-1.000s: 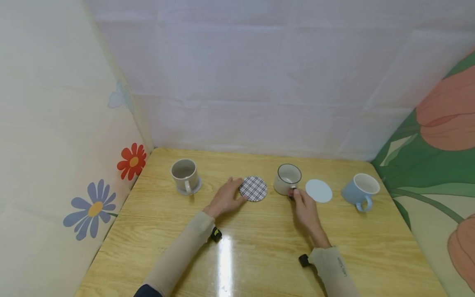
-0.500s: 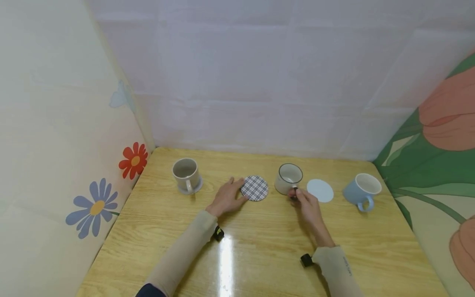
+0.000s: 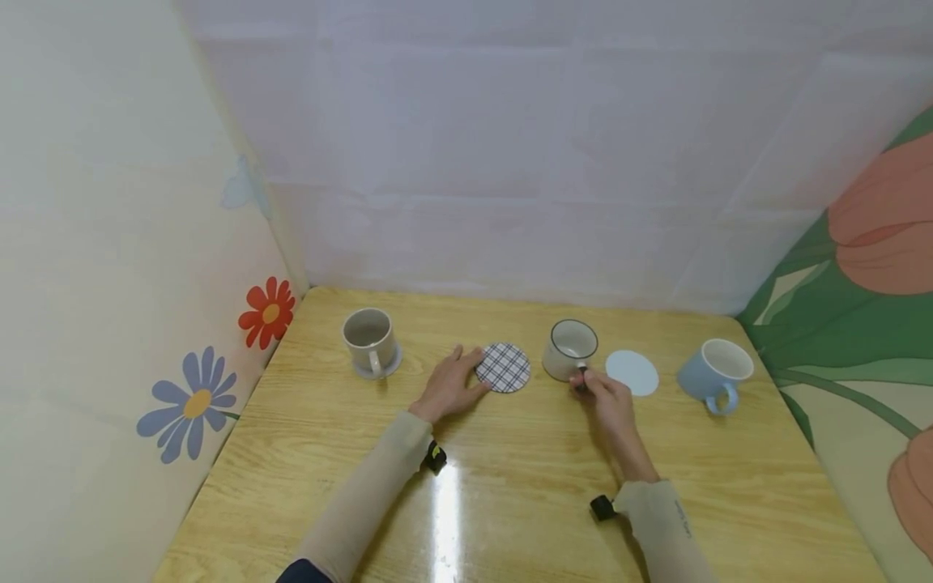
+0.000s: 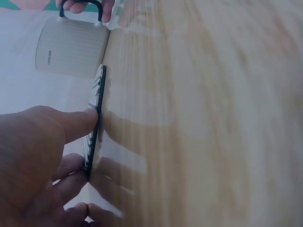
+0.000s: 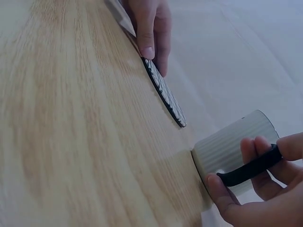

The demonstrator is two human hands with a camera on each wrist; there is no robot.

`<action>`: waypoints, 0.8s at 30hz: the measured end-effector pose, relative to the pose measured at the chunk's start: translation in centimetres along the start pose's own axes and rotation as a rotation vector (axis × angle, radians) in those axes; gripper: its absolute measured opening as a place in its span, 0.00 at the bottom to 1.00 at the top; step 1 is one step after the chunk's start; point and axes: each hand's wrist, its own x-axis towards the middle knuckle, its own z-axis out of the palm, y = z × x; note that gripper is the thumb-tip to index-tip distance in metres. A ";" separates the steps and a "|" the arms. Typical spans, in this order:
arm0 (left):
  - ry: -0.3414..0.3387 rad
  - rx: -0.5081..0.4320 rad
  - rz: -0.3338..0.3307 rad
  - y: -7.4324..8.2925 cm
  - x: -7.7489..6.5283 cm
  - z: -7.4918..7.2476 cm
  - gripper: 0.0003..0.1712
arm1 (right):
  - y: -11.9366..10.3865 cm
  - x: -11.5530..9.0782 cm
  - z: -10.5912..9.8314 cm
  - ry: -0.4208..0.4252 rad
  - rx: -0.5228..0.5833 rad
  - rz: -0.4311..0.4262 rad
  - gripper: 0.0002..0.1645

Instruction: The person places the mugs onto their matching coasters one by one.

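A round plaid coaster [image 3: 503, 368] lies on the wooden table, white with dark lines. My left hand [image 3: 449, 387] holds it by its left edge, thumb and fingers on the rim; in the left wrist view the coaster [image 4: 96, 97] appears edge-on. To its right stands a cream mug [image 3: 564, 356] with a dark rim and black handle. My right hand [image 3: 612, 405] grips that mug by the handle. In the right wrist view, the fingers curl round the black handle [image 5: 248, 171], and the ribbed mug stands upright, apart from the coaster.
A white round coaster [image 3: 632, 373] lies just right of the cream mug. Farther right stands a blue mug [image 3: 703, 376]. At the left, a beige mug [image 3: 367, 344] stands on a grey coaster [image 3: 394, 364]. A pale cloth wall [image 3: 510, 162] rises behind the table.
The head view has shifted slightly, so everything appears a little farther right. My right hand has turned slightly at the mug's handle. The mugs and coasters keep their places.
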 end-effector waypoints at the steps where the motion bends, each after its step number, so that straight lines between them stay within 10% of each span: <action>1: -0.001 0.000 0.000 0.0 0.0 0.0 0.39 | 0.0 0.0 0.0 0.001 0.004 0.003 0.22; 24: 0.020 -0.030 -0.015 0.0 -0.1 0.3 0.40 | -1.0 -0.6 0.0 0.003 0.012 -0.036 0.23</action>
